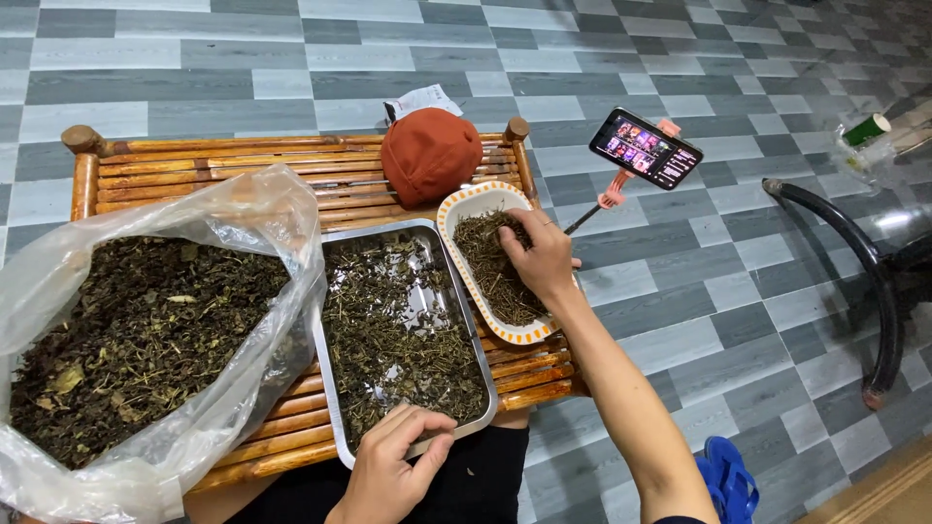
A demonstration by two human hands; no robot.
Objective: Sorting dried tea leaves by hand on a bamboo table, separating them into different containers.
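Bottom centre: left hand [388, 475] curled, fingertips pinching dried herbs at the steel tray's [330, 388] near edge. Mid-frame: right hand [539, 254], fingers bunched, drops stems into the part-filled oval dish [456, 199]. Left: clear bag [282, 223] largely full, much unsorted.

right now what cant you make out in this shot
- Right hand, head view: its fingertips are curled down into the stems in the oval dish, so any grip is hidden.
- Left hand: fingers folded at the metal tray rim; what they pinch is too small to tell.
- Plastic bag: cut off by the left and bottom edges.
- Phone screen: too small to read.
- Bamboo table: mostly covered.
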